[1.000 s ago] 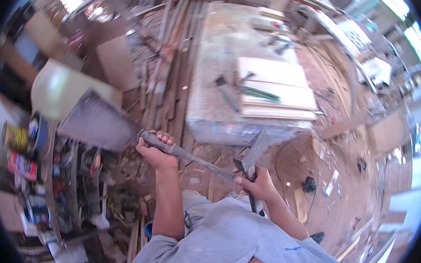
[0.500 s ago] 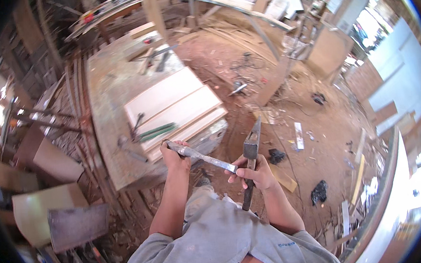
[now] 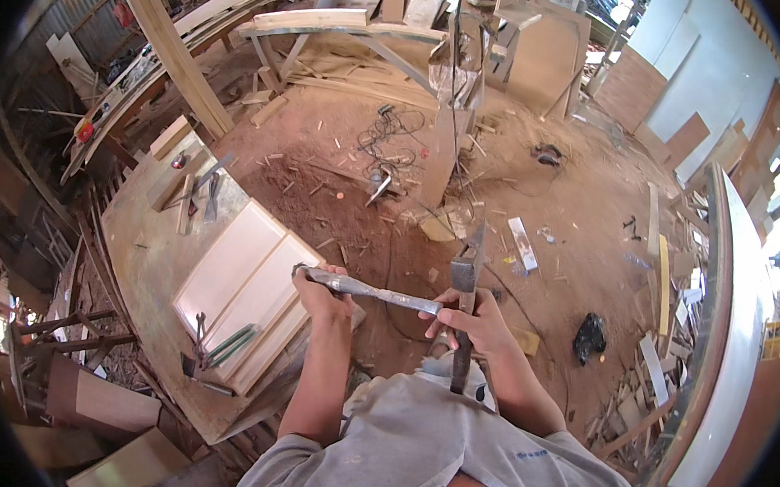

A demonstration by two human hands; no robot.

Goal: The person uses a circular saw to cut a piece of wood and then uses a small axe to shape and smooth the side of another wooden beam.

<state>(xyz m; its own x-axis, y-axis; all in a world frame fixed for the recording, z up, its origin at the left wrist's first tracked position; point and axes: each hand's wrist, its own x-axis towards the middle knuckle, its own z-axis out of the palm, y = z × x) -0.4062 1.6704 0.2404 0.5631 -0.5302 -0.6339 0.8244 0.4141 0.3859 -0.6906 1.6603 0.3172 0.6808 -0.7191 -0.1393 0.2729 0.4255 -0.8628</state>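
My left hand (image 3: 319, 292) is closed around the upper end of a long, worn metal chisel (image 3: 383, 293), which slants down to the right. My right hand (image 3: 471, 326) grips an upright hammer (image 3: 465, 274) with a dark, worn handle, with the chisel's flat end at its fingers. At the left, a low weathered worktable (image 3: 142, 252) bears a stack of pale wooden panels (image 3: 229, 264), with green-handled tools (image 3: 230, 350) and pliers (image 3: 200, 335) on them.
A wooden post (image 3: 177, 64) stands beyond the table. Tangled cables (image 3: 391, 135), offcuts and a black bag (image 3: 588, 338) lie on the dirt floor (image 3: 548, 305). A bench (image 3: 348, 25) is at the back, white sheets (image 3: 694, 59) at right, a long white-edged board (image 3: 738, 310) nearby.
My view has turned right, so the worktable has shifted left and more floor shows. Both hands still hold the tools; the hammer now stands more upright than a second ago.
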